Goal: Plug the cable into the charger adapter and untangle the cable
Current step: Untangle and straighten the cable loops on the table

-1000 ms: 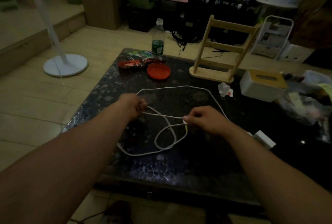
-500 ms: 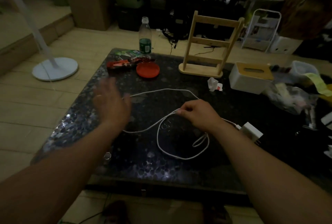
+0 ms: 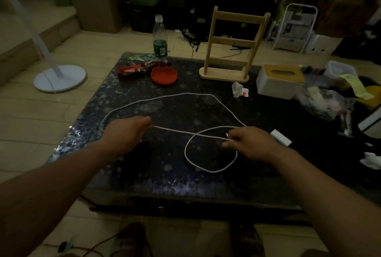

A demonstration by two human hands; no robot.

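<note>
The cable lies left-to-right across the middle of the counter. Left hand and right hand each pinch it; one loop remains lower centre, nearer the right.

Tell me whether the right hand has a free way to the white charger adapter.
Probably yes. The charger adapter lies on the table just beyond the right hand with nothing between them, but that hand's grip is on the cable.

text: you can read none | green label on clear plastic bottle: too dim | red snack packet: print blurred
</note>
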